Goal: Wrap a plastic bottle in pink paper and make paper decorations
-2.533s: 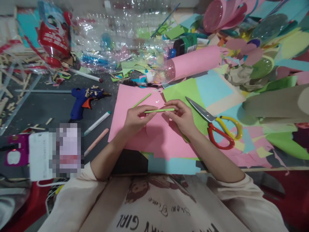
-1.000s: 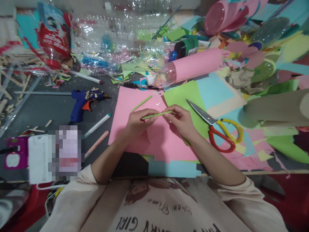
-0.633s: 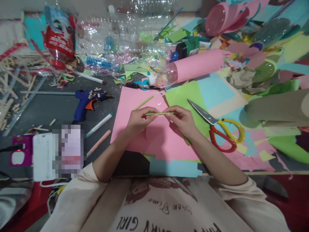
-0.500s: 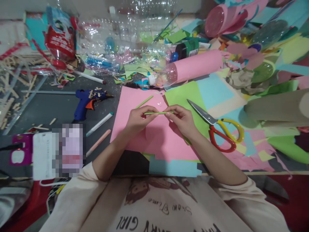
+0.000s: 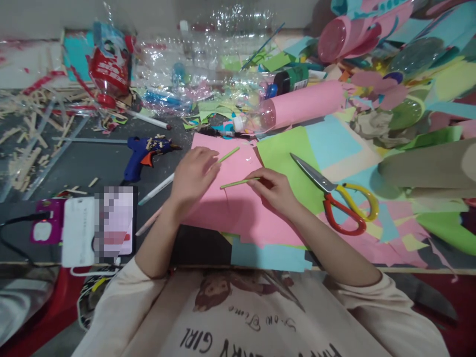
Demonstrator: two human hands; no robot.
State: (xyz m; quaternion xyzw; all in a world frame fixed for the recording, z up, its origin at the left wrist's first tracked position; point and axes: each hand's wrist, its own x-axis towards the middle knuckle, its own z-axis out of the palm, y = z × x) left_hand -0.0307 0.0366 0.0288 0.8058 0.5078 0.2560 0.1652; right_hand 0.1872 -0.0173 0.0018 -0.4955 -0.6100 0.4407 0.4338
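My right hand [image 5: 273,189] pinches one end of a thin green rolled paper stick [image 5: 238,183] over a pink paper sheet [image 5: 230,208]. My left hand [image 5: 191,176] has left that stick and lies with loosely curled fingers on the sheet's left edge. Its fingertips touch the near end of a second green stick [image 5: 228,155] lying on the pink sheet.
Red and yellow scissors [image 5: 334,198] lie to the right on a green sheet [image 5: 286,153]. A blue glue gun [image 5: 143,151], a white marker [image 5: 156,189] and a phone [image 5: 98,225] sit at the left. A pink-wrapped bottle [image 5: 293,105], clear plastic bottles and paper scraps crowd the back.
My left hand let go of the green stick and moved left and away to the second stick. The right hand keeps the first stick, now tilted. The camera view shifted a little.
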